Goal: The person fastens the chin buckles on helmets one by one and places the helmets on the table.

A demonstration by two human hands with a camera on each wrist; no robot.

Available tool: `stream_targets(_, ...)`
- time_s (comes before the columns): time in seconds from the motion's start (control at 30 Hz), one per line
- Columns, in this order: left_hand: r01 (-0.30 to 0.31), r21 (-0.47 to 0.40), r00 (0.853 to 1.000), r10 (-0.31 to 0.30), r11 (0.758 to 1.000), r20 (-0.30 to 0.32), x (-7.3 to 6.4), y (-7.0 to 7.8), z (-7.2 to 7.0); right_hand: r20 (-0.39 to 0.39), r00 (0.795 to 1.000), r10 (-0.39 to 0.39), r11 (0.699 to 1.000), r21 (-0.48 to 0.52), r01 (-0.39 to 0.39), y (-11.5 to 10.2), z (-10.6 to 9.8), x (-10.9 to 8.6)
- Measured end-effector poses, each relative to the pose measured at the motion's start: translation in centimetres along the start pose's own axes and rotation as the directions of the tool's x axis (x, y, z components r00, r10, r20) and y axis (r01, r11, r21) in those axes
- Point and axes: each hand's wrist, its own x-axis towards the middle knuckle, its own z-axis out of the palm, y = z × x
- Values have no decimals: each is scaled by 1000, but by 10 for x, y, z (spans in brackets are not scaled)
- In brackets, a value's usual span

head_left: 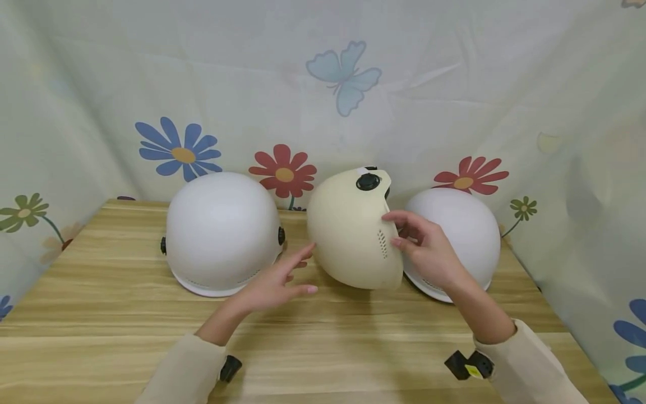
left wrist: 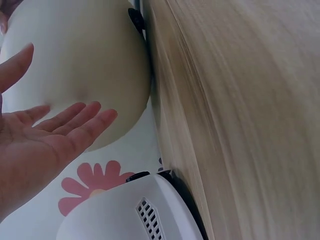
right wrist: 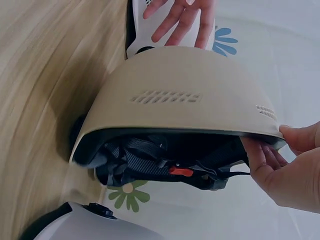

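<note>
A cream helmet [head_left: 348,230] is tipped onto its side in the middle of the table, its opening facing right. My right hand [head_left: 429,247] pinches its rim, thumb outside and fingers inside, as the right wrist view shows. Inside that helmet, black straps and a red buckle [right wrist: 181,171] show. My left hand [head_left: 275,283] is held with fingers extended, fingertips close to the helmet's left side. To the left stands a white helmet [head_left: 222,230] with black side knobs. Another white helmet [head_left: 456,235] sits at the right, partly hidden behind my right hand and the cream helmet.
The wood-grain table [head_left: 323,348] runs back to a pale curtain [head_left: 242,84] printed with flowers and a butterfly. Curtain also hangs on both sides. A black device [head_left: 469,365] is strapped at the right wrist, another [head_left: 230,368] at the left.
</note>
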Motion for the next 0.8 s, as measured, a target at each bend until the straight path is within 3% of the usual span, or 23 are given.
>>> stream_targets(0.5, -7, -26, 1000, 7, 1000, -18, -4, -4, 1, 1, 998, 59, 982, 181, -58, 3, -3, -3)
stream_targets(0.8, 5, -102, 999, -9, 995, -39, -6, -4, -4, -8, 996, 85, 945, 318, -78, 5, -2, -2)
